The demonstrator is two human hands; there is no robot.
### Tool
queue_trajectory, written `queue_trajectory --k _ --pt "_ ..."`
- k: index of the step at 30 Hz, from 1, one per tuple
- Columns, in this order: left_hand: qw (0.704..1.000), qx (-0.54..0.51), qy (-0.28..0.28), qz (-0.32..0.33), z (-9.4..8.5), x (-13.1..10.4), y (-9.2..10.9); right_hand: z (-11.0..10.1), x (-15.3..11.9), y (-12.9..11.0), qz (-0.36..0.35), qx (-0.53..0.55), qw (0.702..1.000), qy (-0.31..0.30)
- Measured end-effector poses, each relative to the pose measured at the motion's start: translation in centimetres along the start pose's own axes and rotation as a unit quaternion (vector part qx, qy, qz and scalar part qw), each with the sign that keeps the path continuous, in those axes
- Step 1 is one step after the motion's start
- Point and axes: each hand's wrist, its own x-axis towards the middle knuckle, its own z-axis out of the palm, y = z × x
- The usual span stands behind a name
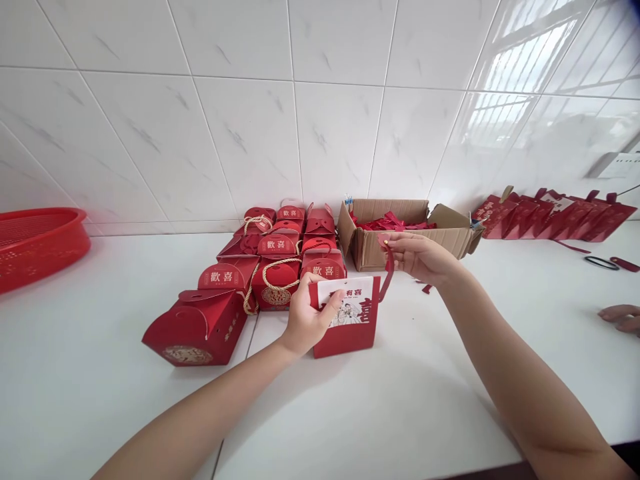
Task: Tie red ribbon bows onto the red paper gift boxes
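Observation:
My left hand [307, 317] is wrapped round the upper left side of a red gift bag [345, 340], thumb across its front. The bag stands upright on the white counter, its white panel printed with a couple and red characters. Raised just above the bag's right corner, my right hand [413, 253] pinches a dark red ribbon [389, 270] with a small red tag at its top. The ribbon's lower end hangs down by the bag's right edge; where it ends is hidden. Behind my left hand sit several red gift boxes [280, 247], some with twisted cord handles.
An open cardboard box [370, 250] with red ribbons [387, 221] stands against the tiled wall. Several red bags [560, 217] lean in a row at right, near a black loop [601, 263]. Another person's hand [623, 317] rests at the right edge. A red plastic basket [45, 247] is at left.

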Motion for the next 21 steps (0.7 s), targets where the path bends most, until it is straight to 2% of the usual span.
queue_trajectory --k 6,8,12,16,19,21 --pt "1.000 0.012 0.008 0.004 0.0 0.2 0.2 0.4 0.6 0.5 0.047 0.066 0.995 0.056" --pt "1.000 0.012 0.006 0.003 0.0 0.2 0.1 0.6 0.7 0.8 0.045 0.067 0.995 0.056" --pt "1.000 -0.003 -0.002 0.003 0.0 0.2 0.1 0.7 0.4 0.6 0.000 0.020 0.999 0.025" --pt "1.000 -0.012 0.002 0.009 0.0 0.2 0.1 0.1 -1.3 -0.9 -0.061 -0.073 0.995 -0.023" --pt "1.000 -0.018 -0.001 0.006 0.0 0.1 0.2 0.2 -3.1 -2.3 -0.090 -0.203 0.971 -0.087" --pt "1.000 -0.020 -0.001 0.000 0.1 0.0 0.3 1.0 -4.2 -2.7 -0.126 -0.251 0.951 -0.129"
